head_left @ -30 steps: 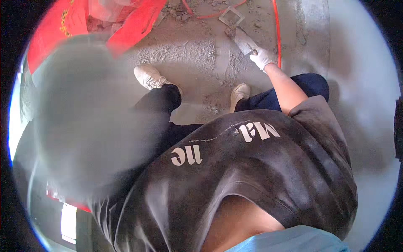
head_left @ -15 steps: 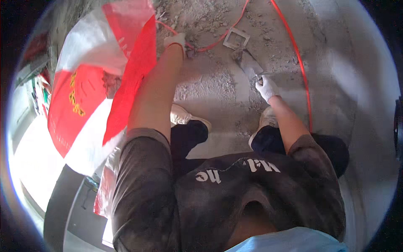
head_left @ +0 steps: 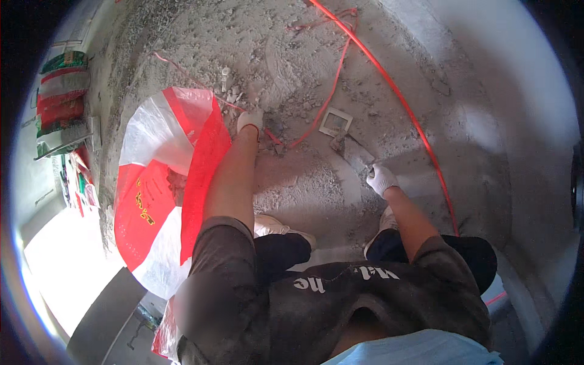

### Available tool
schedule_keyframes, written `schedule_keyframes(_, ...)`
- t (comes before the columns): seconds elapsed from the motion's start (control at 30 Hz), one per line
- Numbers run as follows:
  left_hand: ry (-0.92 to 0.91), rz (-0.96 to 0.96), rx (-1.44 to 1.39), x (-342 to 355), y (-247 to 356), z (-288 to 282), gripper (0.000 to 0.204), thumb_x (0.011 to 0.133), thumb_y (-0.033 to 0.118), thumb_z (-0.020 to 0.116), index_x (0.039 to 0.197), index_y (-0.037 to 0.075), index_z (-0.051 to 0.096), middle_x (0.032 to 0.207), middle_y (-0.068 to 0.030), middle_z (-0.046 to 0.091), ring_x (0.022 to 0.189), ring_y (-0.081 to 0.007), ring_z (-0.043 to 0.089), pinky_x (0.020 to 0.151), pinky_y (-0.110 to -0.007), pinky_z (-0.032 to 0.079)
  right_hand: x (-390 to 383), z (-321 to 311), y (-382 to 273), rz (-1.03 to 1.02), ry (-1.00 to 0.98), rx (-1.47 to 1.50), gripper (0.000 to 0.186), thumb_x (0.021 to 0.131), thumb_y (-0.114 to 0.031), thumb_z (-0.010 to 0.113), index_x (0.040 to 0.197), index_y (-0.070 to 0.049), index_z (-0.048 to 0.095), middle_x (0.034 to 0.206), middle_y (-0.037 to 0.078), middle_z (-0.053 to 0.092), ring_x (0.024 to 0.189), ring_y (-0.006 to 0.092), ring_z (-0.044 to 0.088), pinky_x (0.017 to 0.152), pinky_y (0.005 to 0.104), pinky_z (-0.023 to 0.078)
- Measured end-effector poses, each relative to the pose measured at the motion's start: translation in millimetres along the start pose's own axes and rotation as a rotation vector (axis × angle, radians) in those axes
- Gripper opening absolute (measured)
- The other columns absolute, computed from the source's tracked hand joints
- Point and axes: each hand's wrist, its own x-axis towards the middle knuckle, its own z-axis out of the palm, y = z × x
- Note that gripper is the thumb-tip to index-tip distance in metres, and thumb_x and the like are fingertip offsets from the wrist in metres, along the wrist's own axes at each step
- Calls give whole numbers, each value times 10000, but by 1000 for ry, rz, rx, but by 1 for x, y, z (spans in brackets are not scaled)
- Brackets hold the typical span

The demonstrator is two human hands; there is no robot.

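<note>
My right hand [head_left: 382, 180], in a white knit glove, is wrapped round the handle of a flat metal scraper [head_left: 358, 155]. Its dusty blade lies on the rough grey floor, with the far end beside a white square frame [head_left: 335, 122]. Farther left, my gloved left hand [head_left: 250, 120] reaches down to the rubble-strewn floor, where a thin pink strap [head_left: 201, 83] runs up to it and comes out on its other side. The fingers of that hand are too unclear to read. Along my left forearm stands a large red-and-white woven plastic bag [head_left: 146, 201] with its mouth open.
A thick orange-red hose or cable [head_left: 413, 118] curves across the floor on the right. Loose rubble [head_left: 234, 96] is scattered ahead of my left hand. Stacked striped sacks [head_left: 62, 97] stand at the far left. My shoes [head_left: 271, 225] are planted close behind the work area.
My view has tilted forward, so the floor, bag and hands sit lower in the picture and the sacks at far left show. Hands and scraper keep nearly the same places on the floor.
</note>
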Motion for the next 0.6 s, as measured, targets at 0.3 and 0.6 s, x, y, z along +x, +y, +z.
schedule_keyframes(0.3, -8, -12, -209, -21, 7, 22, 626, 856, 492, 623, 1269, 22, 604, 1250, -234, 624, 1145, -332, 619, 904, -443, 505, 3, -1, 0, -108, -3, 53, 275, 788, -268, 620, 970, -63, 648, 936, 234, 679, 935, 436, 637, 808, 517, 502)
schedule_keyframes(0.6, -36, -113, -493, -30, 19, 21, 516, 907, 417, 586, 1270, 52, 610, 1245, -189, 639, 1140, -343, 619, 918, -451, 495, 3, 20, 12, -108, 214, 14, 264, 799, -261, 587, 934, -38, 632, 876, 248, 665, 858, 455, 633, 759, 540, 502)
